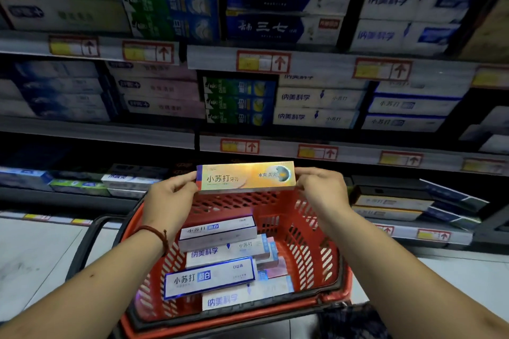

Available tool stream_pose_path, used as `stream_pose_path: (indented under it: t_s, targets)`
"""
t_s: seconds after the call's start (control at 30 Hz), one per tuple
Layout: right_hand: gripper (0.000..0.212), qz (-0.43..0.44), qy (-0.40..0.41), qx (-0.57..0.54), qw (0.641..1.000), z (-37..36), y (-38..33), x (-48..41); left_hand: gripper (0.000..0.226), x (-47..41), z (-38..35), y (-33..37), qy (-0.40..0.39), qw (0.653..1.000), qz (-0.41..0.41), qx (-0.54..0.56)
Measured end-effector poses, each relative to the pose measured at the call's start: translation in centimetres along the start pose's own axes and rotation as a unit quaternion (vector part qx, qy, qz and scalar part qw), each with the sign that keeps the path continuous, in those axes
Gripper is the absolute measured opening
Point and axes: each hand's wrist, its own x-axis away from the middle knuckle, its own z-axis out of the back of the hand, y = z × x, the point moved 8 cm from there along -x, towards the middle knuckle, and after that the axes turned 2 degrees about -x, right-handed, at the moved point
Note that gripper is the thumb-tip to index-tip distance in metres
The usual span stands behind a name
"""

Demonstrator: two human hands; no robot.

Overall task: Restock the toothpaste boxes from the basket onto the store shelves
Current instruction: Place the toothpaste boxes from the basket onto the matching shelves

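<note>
The shelves (212,61) fill the wall ahead in several tiers. Toothpaste boxes lie stacked lengthwise on them, and red-framed price tags (263,62) are clipped along the front edges. Below them, close to the person, sits a red basket (316,245) with slotted walls, its dark handle folded down on the left side. Inside it lies a loose pile of white boxes (217,231). One with a blue border (209,278) sits on top toward the near rim, and the others are angled beneath it and toward the far wall.

Above the far rim of the basket, an orange box (245,177) is held level and lengthwise, its printed face turned to the person. It is in front of the dark opening of a lower tier, just under that tier's tagged edge, and it touches no shelf that I can see.

Both grips are closed on this box, one at each end. The left grip (170,198) pinches the left end between its thumb and curled fingers. The right grip (322,190) does the same at the right end, with its fingers wrapped over the top corner. The box spans the gap between them and is clear of the pile below. A dark red bracelet (157,234) circles the left wrist.
</note>
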Motion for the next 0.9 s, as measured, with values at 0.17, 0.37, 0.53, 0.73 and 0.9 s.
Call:
stream_pose_path:
  t_s: [0.17,0.37,0.53,0.73,0.9]
  targets:
    - [0.031,0.036,0.039,-0.002,0.999,5.3,-4.5,-0.6,0.035,0.8,-4.0,5.1,-0.016,0.999,-0.035,0.021]
    - [0.025,0.084,0.096,-0.019,0.992,14.9,-9.7,-1.5,0.032,2.5,-11.2,13.1,-0.055,0.994,-0.08,0.05]
    - [0.019,0.108,0.154,-0.04,0.981,23.2,-13.0,-2.5,0.027,4.2,-17.7,19.7,-0.09,0.986,-0.111,0.084]
    - [0.02,0.152,0.211,-0.063,0.963,31.8,-17.2,-3.2,0.033,7.0,-25.1,27.4,-0.14,0.972,-0.152,0.112]
    - [0.024,0.185,0.244,-0.037,0.951,37.1,-21.0,-4.0,0.027,8.5,-29.6,32.5,-0.151,0.964,-0.177,0.131]
